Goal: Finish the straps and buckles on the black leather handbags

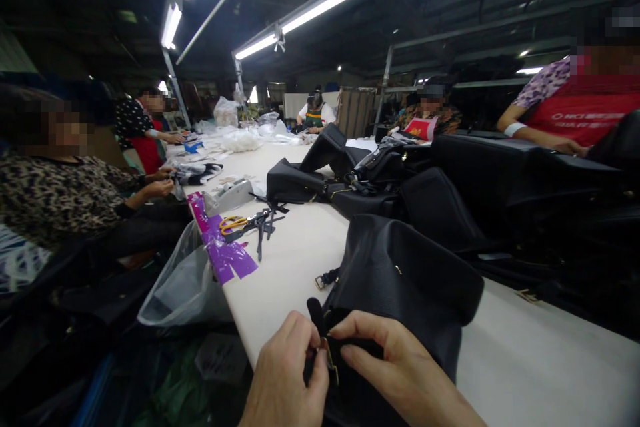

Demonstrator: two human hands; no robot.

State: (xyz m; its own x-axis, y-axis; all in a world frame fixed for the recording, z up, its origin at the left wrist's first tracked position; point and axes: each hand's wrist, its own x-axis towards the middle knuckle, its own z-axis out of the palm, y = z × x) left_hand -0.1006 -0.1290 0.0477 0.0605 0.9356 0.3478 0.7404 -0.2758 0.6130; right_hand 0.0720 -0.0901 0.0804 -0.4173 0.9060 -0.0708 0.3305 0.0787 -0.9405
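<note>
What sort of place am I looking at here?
Probably a bag-making workshop: several black bags crowd a long white table, people in red aprons sit or stand around it, and yellow-handled scissors lie among black strips.

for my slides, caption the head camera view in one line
Two hands at a gold buckle on a black bag, scissors farther along the table.

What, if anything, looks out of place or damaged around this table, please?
The purple tape along the edge of the white table looks ragged and wrinkled, with uneven pieces. Close by, yellow-handled scissors lie untidily among loose black strips. I see no plain damage on the black bag being handled.
</note>
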